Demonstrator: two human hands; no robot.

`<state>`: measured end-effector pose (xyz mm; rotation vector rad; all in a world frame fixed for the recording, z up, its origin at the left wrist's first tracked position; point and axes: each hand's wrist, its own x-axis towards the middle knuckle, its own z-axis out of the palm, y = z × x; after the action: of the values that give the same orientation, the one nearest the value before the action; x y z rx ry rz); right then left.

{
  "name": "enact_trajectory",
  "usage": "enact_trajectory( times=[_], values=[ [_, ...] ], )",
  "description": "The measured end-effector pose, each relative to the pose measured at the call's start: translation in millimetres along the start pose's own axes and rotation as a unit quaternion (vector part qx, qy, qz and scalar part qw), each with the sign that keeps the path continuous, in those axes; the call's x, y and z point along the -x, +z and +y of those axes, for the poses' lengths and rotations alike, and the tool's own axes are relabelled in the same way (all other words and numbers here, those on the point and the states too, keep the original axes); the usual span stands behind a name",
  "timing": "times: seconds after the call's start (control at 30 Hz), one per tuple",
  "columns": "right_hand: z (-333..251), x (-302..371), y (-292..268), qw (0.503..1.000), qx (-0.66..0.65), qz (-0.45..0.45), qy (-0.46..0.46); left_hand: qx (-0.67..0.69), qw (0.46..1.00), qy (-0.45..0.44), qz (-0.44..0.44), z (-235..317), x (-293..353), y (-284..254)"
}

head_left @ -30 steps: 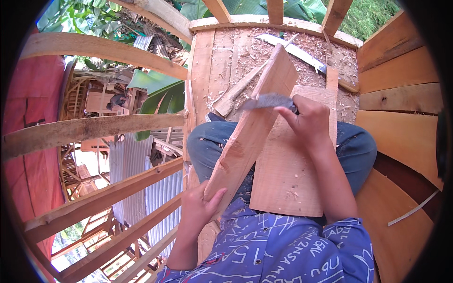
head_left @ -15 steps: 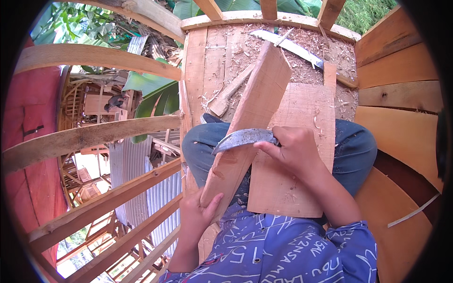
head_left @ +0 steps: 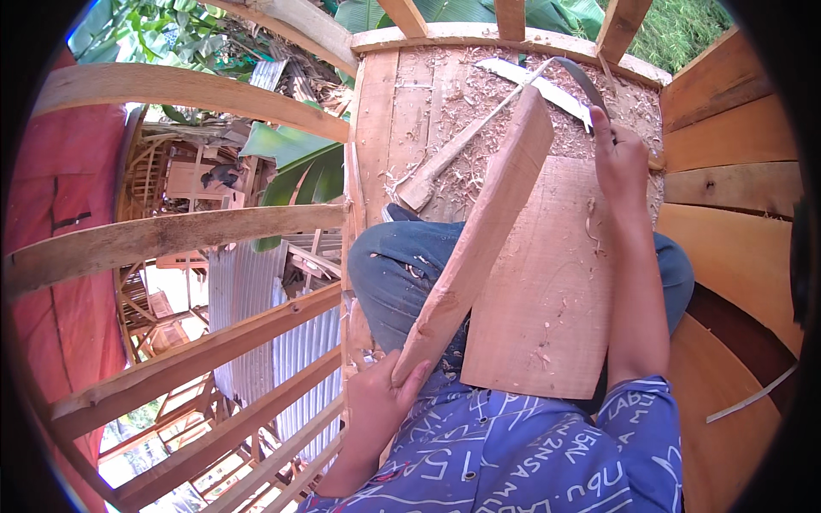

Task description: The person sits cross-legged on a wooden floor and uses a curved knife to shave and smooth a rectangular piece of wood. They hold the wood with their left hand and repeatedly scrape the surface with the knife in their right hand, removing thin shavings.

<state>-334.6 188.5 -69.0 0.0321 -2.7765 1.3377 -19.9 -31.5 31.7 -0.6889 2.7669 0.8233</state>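
My left hand (head_left: 376,406) is closed round the lower end of a thick, narrow wooden plank (head_left: 487,231), which slants up and away to the right. My right hand (head_left: 623,162) grips a curved knife (head_left: 583,83) by its handle, which the fingers mostly hide. The dark blade is raised past the plank's far end and arcs toward the left, apart from the plank's face. Across my lap lies a wide flat board (head_left: 539,282) with a few curled shavings on it. The plank passes over my left leg, beside this board.
Shavings (head_left: 453,107) litter the wooden floor (head_left: 374,120). On it lie a long pale pointed blade (head_left: 534,92) and a slim wooden piece (head_left: 436,167). Wooden rails (head_left: 197,231) border the left side, with corrugated sheets (head_left: 248,316) beyond. A plank wall (head_left: 723,175) stands at right.
My right hand has lifted the curved knife off the plank's middle and swung it away and to the right. The left hand keeps its hold; the plank stands slightly steeper.
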Motion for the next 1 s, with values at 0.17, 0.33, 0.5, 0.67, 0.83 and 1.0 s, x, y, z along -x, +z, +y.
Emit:
enact_trajectory(
  times=[0.17, 0.33, 0.5, 0.67, 0.83, 1.0],
  values=[
    [-24, 43, -15, 0.994, -0.016, -0.08, -0.076, 0.041, 0.999, -0.021, 0.021, -4, -9, 4],
    [-47, 83, -3, 0.968, 0.008, -0.134, -0.214, 0.036, 0.999, -0.027, 0.014, 0, -2, 6],
    [-44, 61, 11, 0.951, 0.063, -0.119, -0.28, 0.005, 1.0, -0.008, 0.022, 10, -2, 4],
    [-22, 9, 30, 0.996, -0.055, -0.05, -0.055, 0.016, 0.999, -0.025, 0.037, 7, 6, 11],
    [5, -26, -14, 0.999, -0.03, 0.009, -0.014, 0.022, 0.999, -0.024, 0.013, 8, 10, 8],
    [-6, 37, -19, 0.995, -0.064, -0.067, -0.047, 0.063, 0.997, -0.041, 0.002, 14, 2, 4]
  ],
)
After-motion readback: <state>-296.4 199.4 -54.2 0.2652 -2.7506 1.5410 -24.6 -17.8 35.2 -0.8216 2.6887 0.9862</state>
